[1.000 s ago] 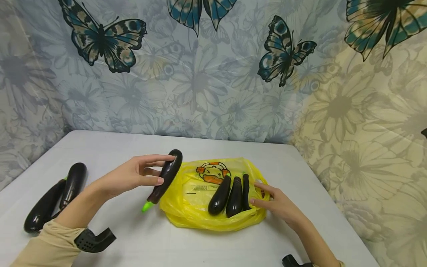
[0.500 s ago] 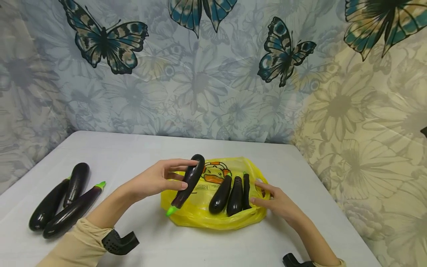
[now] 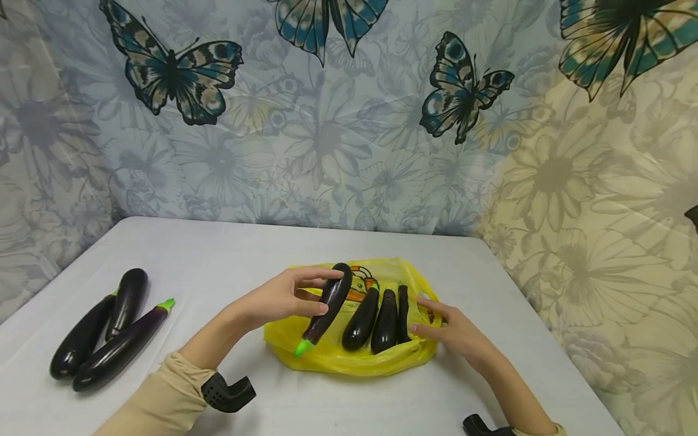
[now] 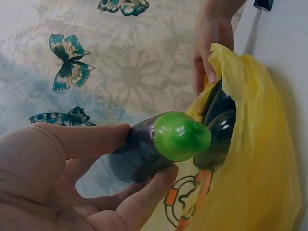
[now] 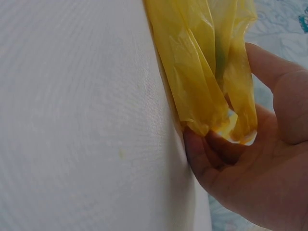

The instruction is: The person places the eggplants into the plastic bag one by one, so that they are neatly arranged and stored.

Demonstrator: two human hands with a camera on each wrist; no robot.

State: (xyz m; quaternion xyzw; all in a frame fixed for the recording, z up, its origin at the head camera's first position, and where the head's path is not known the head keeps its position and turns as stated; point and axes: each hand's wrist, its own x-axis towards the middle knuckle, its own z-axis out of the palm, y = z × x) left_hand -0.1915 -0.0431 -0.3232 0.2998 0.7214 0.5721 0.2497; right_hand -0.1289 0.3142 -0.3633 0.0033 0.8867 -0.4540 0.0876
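On the white table (image 3: 338,406), lower centre, your left hand (image 3: 280,297) pinches an eggplant (image 3: 334,297) over the yellow bag (image 3: 349,364); your right hand (image 3: 455,333) grips the bag. Probably firm, slippery: hold mid-body.

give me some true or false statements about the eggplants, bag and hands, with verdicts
1. The left hand holds an eggplant. True.
2. The right hand holds an eggplant. False: it grips the edge of the yellow bag.
3. Three eggplants show inside the bag. True.
4. The loose eggplants lie right of the bag in the head view. False: they lie left of it, on the table.
5. The bag is tied shut. False: its mouth is open.
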